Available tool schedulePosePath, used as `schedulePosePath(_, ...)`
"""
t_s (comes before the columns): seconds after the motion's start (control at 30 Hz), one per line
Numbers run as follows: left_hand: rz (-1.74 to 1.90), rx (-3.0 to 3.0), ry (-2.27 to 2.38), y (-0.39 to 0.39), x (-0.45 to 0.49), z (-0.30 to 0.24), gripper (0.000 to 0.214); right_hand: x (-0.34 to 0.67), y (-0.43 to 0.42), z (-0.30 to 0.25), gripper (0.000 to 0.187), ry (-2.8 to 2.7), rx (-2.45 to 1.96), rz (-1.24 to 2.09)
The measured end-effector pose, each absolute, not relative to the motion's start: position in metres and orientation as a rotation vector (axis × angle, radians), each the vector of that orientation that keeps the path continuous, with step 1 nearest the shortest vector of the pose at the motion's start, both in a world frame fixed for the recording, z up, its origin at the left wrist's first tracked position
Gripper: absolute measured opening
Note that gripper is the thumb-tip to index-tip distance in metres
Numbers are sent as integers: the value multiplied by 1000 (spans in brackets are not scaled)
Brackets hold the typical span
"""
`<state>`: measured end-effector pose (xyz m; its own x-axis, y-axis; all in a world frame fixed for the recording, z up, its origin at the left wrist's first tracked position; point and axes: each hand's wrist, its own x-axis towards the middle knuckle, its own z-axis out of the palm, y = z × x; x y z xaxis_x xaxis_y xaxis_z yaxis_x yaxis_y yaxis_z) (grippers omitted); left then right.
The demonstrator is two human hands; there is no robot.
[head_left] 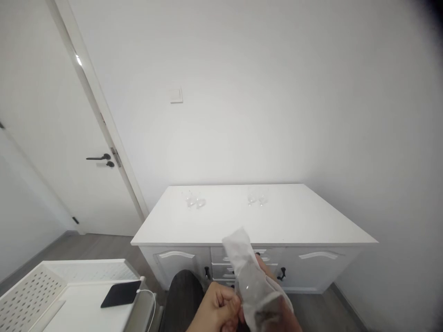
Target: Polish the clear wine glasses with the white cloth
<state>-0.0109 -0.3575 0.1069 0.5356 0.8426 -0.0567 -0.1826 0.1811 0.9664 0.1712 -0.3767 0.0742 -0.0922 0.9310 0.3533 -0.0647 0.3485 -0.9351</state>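
Note:
My left hand (218,306) is low in the middle of the view, its fingers curled into a pinch against the near edge of a crumpled white cloth or tissue (240,251). Whatever sits between those fingertips is too small to make out. Behind and under the cloth, my right hand (290,318) is wrapped round it, partly covered. Something clear and shiny, perhaps glass, shows within the cloth's folds; its shape is unclear. Beyond both hands, small clear glasses stand on the white cabinet top: one pair (195,201) on the left, another pair (257,198) right of centre.
The white cabinet (221,221) with black handles stands against the wall. At lower left, a white cart with perforated sides (83,274) holds a black phone-like device (121,294) with a white cable. My dark-clothed knee (183,295) is beside the cart. A white door (69,138) is at left.

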Motion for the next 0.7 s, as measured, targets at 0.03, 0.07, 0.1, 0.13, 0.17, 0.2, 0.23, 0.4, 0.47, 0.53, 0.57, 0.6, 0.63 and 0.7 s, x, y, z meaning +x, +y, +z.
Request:
schedulePosePath(0.03,861,1106,706,-358,-3,102,77,165,-373,70,71,-1451,-879,946)
schedulePosePath(0.07,893,1057,731,-358,4,97,77,161,-370,66,69,-1505,-899,858)
schedulePosePath(0.1,915,1036,772,-360,10,95,76,158,-367,63,66,-1574,-913,744)
schedulePosePath(0.13,924,1039,819,-362,14,94,74,158,-364,63,61,-1667,-919,585)
schedulePosePath(0.17,925,1059,869,-363,16,95,72,159,-361,65,56,-1778,-909,403)
schedulePosePath(0.2,928,1095,916,-365,16,98,69,162,-358,70,53,-1901,-887,214)
schedulePosePath(0.23,936,1151,959,-366,14,102,65,166,-355,78,54,-2028,-855,17)
schedulePosePath(0.4,785,1762,1225,-366,-13,121,42,186,-349,136,50,-2374,-746,-31)
schedulePosePath(0.47,681,1943,1258,-365,-23,125,35,188,-350,148,37,-2270,-799,318)
schedulePosePath(0.53,670,1957,1232,-363,-29,129,34,187,-351,147,23,-2009,-792,695)
schedulePosePath(0.57,679,1920,1199,-362,-30,130,36,185,-352,143,20,-1850,-765,856)
schedulePosePath(0.6,698,1865,1161,-361,-31,131,39,182,-353,138,23,-1691,-727,991)
schedulePosePath(0.63,731,1800,1113,-361,-32,131,44,178,-353,132,28,-1549,-703,1093)
schedulePosePath(0.7,814,1645,977,-359,-32,127,56,166,-351,121,35,-1289,-692,1198)
